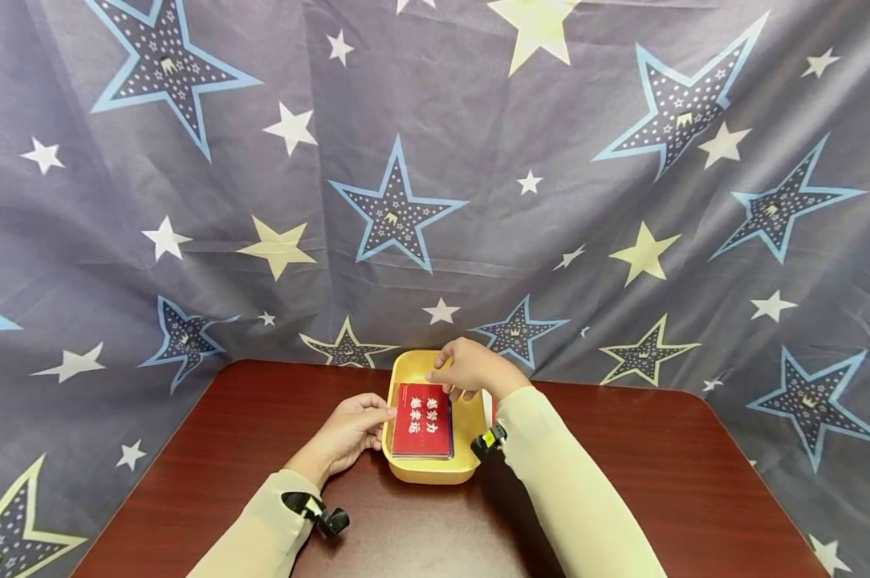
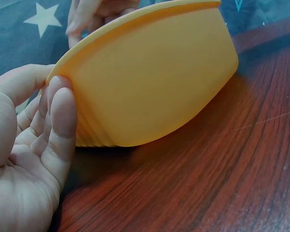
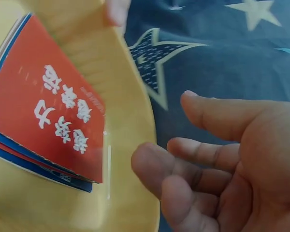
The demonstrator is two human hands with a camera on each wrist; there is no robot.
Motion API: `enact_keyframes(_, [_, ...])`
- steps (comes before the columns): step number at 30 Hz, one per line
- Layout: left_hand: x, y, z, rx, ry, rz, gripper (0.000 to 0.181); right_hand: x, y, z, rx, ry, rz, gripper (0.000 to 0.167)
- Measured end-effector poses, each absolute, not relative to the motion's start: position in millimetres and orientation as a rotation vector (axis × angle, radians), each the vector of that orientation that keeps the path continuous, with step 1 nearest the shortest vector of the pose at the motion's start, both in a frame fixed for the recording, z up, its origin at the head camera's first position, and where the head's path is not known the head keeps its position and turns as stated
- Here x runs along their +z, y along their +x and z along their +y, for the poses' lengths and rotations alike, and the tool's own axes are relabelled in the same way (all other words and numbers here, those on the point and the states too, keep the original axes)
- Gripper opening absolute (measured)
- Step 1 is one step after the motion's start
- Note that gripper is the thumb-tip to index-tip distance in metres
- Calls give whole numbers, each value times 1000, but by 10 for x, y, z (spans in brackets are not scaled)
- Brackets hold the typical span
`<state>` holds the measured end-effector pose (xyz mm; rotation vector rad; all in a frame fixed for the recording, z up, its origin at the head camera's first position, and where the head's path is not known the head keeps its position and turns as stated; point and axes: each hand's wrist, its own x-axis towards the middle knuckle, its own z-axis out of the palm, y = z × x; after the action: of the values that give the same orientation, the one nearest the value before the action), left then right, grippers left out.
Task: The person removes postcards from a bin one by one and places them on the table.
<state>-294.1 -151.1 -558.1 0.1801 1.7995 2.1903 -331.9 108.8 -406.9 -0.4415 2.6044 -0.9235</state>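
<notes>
A yellow plastic bin [image 1: 433, 474] stands on the table, holding a stack of small notebooks or cards whose red top cover [image 1: 416, 429] bears white Chinese characters. Blue edges show under the red cover [image 3: 53, 111] in the right wrist view. My left hand [image 1: 350, 432] pinches the bin's left rim, thumb over the top and fingers against the outer wall [image 2: 150, 82]. Over the bin's back right part, my right hand [image 1: 476, 368] hovers with fingers loosely bent and nothing held. Its fingertips lie close to the rim in the right wrist view.
The bin rests on a dark red wooden table [image 1: 608, 474]. Partly hidden by the right forearm, a white and red item [image 1: 489, 408] lies just right of the bin. A grey star-printed cloth [image 1: 442, 241] hangs behind the table.
</notes>
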Motion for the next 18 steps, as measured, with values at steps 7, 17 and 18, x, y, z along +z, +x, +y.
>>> enact_keyframes(7, [-5578, -2946, -1510, 2192, 187, 1797, 12, -4236, -3459, 789, -717, -315, 2653, 44])
enact_keyframes(17, [-5584, -2951, -1518, 2192, 182, 1800, 12, -4577, -3642, 599, -257, -201, 2783, 69])
enact_keyframes(18, [-5585, -2952, -1521, 2193, 178, 1803, 12, -4587, -3641, 590, -212, -217, 2801, 66])
